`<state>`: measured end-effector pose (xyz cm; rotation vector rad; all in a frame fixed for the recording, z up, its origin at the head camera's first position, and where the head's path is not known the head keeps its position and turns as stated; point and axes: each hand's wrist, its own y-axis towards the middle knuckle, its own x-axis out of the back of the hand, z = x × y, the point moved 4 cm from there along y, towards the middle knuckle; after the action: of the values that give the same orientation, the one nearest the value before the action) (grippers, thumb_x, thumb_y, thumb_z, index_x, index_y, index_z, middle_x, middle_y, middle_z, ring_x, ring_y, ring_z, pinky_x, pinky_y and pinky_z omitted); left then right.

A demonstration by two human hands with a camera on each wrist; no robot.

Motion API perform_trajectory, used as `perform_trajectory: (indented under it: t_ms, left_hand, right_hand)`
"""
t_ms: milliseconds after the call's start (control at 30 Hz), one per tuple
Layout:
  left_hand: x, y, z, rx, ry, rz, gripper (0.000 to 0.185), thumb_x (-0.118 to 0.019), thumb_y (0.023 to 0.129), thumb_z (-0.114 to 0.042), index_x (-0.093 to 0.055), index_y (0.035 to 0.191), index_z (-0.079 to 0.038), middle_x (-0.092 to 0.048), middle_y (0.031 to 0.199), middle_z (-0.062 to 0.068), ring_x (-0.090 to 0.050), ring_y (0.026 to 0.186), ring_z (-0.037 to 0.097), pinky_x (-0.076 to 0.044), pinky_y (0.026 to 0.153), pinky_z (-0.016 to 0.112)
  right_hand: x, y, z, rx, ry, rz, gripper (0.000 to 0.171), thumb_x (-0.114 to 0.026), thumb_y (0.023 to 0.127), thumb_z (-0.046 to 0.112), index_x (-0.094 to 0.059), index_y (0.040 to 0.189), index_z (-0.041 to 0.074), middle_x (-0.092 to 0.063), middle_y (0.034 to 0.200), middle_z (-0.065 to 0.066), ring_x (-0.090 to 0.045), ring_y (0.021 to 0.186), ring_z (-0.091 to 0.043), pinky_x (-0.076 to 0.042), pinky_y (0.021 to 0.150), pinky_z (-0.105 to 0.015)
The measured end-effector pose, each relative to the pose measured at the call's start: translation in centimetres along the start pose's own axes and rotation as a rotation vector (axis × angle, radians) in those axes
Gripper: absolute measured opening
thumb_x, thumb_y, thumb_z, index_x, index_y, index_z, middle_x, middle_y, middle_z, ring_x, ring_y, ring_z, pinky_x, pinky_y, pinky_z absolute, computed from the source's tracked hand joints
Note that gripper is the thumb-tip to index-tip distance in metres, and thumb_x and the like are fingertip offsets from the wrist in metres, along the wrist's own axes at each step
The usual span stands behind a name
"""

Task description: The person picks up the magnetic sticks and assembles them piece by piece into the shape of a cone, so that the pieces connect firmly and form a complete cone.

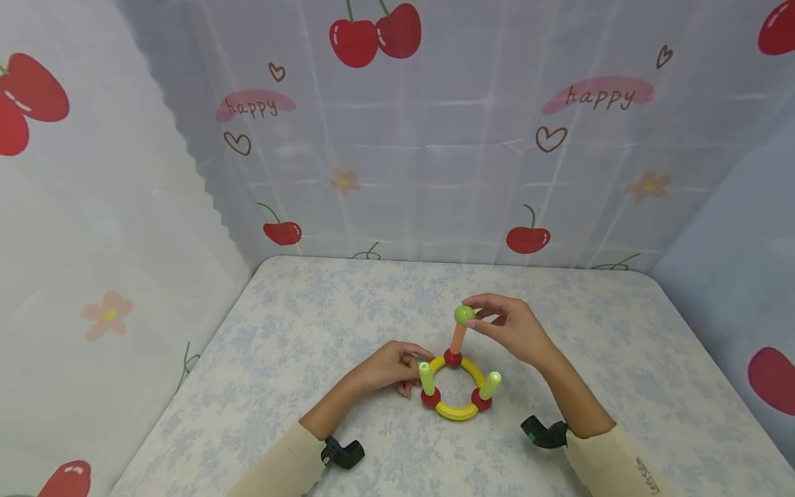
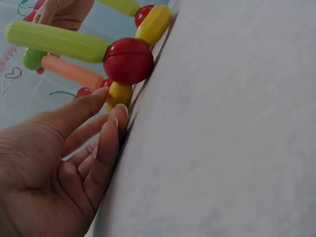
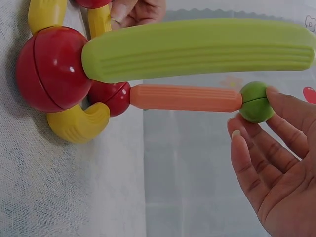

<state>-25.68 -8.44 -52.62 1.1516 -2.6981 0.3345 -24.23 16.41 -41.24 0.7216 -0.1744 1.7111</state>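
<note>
A ring of curved yellow rods (image 1: 457, 412) and red balls (image 1: 430, 397) lies on the table. Two light green rods (image 1: 491, 385) rise from the near red balls, and an orange rod (image 1: 457, 339) stands on the far one. On top of the orange rod is a green ball (image 3: 256, 102), which my right hand (image 1: 514, 331) pinches between thumb and fingers. My left hand (image 1: 381, 367) grips the ring's left yellow rod (image 2: 119, 96) with thumb and fingertips, close to the table surface. Part of that rod is hidden by the fingers.
The patterned tabletop (image 1: 323, 310) ends at a curtain (image 1: 435, 159) printed with cherries and hearts, with more printed sheets at both sides. Black wrist devices (image 1: 544, 433) hang at both sleeves (image 1: 621, 462).
</note>
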Motion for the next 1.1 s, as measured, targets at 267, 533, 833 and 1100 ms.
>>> perform_trajectory:
  t_ms: [267, 533, 833, 1100]
  left_hand:
    - [2.0, -1.2, -2.2, -0.165, 0.166, 0.189, 0.044, -0.076, 0.089, -0.002, -0.069, 0.132, -0.013, -0.071, 0.092, 0.008, -0.059, 0.064, 0.012, -0.048, 0.058, 0.023]
    - [0.5, -1.2, -3.4, -0.305, 0.074, 0.234, 0.027, -0.079, 0.088, -0.006, -0.076, 0.115, -0.005, -0.066, 0.082, 0.010, -0.053, 0.065, 0.012, -0.045, 0.058, 0.023]
    - [-0.9, -0.8, -3.6, -0.340, 0.067, 0.123, 0.010, -0.078, 0.089, -0.007, -0.077, 0.099, -0.003, -0.064, 0.077, 0.002, -0.048, 0.062, 0.008, -0.041, 0.056, 0.021]
    - [-1.4, -0.6, -3.5, -0.302, 0.089, 0.056, 0.014, -0.078, 0.091, -0.010, -0.079, 0.104, -0.006, -0.064, 0.073, 0.002, -0.048, 0.062, 0.008, -0.041, 0.057, 0.021]
  right_hand:
    - [-0.1, 0.1, 0.0, 0.008, -0.004, 0.009, 0.032, -0.078, 0.092, 0.019, -0.072, 0.123, 0.014, -0.072, 0.118, -0.002, -0.068, 0.101, -0.022, -0.058, 0.075, -0.033]
    - [0.0, -0.1, 0.2, 0.021, 0.012, 0.026, 0.031, -0.078, 0.092, 0.018, -0.072, 0.123, 0.014, -0.072, 0.117, -0.002, -0.068, 0.100, -0.022, -0.058, 0.075, -0.033]
    - [0.0, -0.3, 0.7, 0.049, 0.039, 0.075, 0.030, -0.079, 0.091, 0.023, -0.073, 0.120, 0.016, -0.072, 0.115, 0.002, -0.067, 0.098, -0.018, -0.058, 0.078, -0.033]
    - [-0.3, -0.5, 0.8, 0.069, 0.058, 0.141, 0.030, -0.080, 0.090, 0.023, -0.074, 0.118, 0.017, -0.072, 0.116, 0.002, -0.066, 0.096, -0.017, -0.057, 0.079, -0.034]
